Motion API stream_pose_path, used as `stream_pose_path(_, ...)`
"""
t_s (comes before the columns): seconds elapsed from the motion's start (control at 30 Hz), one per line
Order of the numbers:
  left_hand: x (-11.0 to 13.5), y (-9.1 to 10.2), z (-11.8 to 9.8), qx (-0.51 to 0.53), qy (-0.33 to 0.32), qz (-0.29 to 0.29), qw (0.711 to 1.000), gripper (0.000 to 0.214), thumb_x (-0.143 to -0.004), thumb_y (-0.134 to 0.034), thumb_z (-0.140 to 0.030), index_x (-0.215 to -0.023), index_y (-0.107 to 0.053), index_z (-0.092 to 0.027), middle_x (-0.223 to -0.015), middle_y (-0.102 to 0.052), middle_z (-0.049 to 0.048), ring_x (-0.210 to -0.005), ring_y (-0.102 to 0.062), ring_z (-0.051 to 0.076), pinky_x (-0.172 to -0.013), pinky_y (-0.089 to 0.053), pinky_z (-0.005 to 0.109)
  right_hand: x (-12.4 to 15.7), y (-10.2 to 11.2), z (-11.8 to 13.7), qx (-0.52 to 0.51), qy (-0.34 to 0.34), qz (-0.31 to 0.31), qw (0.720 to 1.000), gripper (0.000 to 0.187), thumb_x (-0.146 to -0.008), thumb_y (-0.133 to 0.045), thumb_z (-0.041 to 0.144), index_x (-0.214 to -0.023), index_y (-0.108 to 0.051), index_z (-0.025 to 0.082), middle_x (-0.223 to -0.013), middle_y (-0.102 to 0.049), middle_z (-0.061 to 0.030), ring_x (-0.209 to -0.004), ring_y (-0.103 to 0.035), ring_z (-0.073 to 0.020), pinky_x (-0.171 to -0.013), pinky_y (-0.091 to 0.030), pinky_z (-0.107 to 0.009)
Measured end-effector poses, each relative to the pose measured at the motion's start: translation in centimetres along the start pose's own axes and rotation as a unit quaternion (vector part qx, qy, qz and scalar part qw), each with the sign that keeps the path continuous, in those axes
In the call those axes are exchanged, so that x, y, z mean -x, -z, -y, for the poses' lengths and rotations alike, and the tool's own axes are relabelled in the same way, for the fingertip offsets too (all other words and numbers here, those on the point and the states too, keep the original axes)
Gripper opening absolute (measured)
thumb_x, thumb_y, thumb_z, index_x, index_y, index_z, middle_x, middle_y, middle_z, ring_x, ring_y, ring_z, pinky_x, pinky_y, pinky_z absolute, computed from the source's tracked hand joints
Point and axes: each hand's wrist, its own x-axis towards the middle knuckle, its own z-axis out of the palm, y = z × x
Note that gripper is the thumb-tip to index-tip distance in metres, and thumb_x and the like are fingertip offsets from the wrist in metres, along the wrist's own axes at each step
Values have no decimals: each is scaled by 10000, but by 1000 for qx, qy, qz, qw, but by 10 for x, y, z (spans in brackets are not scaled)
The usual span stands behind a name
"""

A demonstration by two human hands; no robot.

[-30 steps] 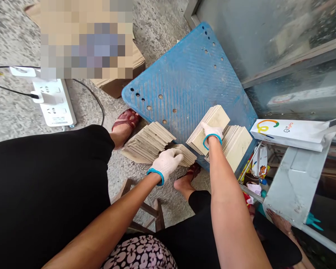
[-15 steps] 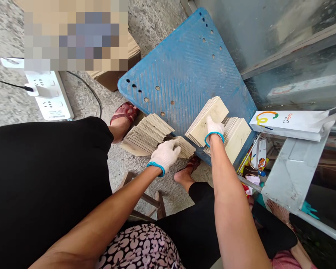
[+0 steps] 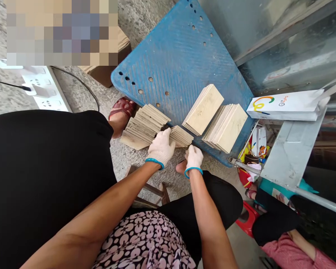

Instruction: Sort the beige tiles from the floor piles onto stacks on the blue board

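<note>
I wear white knit gloves with blue cuffs. My left hand (image 3: pixel 161 146) rests on the near end of a fanned row of thin beige tiles (image 3: pixel 145 125), fingers curled over a smaller bundle of tiles (image 3: pixel 182 135) at the blue board's near edge. My right hand (image 3: pixel 194 157) hovers just below that bundle, fingers bent, with nothing visible in it. Two more tile stacks, one stack (image 3: pixel 204 109) and a second stack (image 3: pixel 226 127), lie on the blue ridged board (image 3: pixel 179 63) to the right.
A white power strip (image 3: pixel 44 89) with cables lies on the concrete at left, beside a cardboard box (image 3: pixel 109 73). A white paper bag (image 3: pixel 285 106) sits on a grey metal frame (image 3: pixel 289 153) at right. Another person's legs show at the lower right. A wooden stool (image 3: pixel 151 192) stands below me.
My right hand left the middle tile stack and came back toward me, beside the left hand at the small bundle. The left hand shifted slightly onto the tiles. The camera tilted down.
</note>
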Motion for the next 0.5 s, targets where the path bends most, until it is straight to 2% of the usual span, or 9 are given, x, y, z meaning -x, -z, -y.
stream_pose_path(0.1,-1,-4,3,7,2,-7,1000,586,-870,-487,-361,-1443,-375,-313,-1381,-467,90,-1137,-552,301,-914,-463,405,13,-12,-17,-91,-77,10,993,248,-785,-554,414,-720,-546,175,-556,-531,27,-500,-519,-96,-470,-429,-190)
stream_pose_path(0.27,-4,-6,4,8,11,-6,1000,614,-866,-481,-341,-1466,-350,-321,-1407,-450,81,-1203,-505,306,-953,-442,422,12,-14,-19,-102,-65,16,993,292,-751,-619,459,-709,-557,177,-555,-547,28,-503,-528,-91,-447,-420,-174)
stream_pose_path(0.5,-11,-3,7,-8,7,0,1000,566,-872,-475,-355,-1431,-404,-304,-1359,-496,80,-1217,-496,281,-976,-430,392,7,-18,-20,-134,-90,39,986,260,-758,-632,428,-732,-549,183,-522,-523,47,-474,-524,-89,-451,-429,-179)
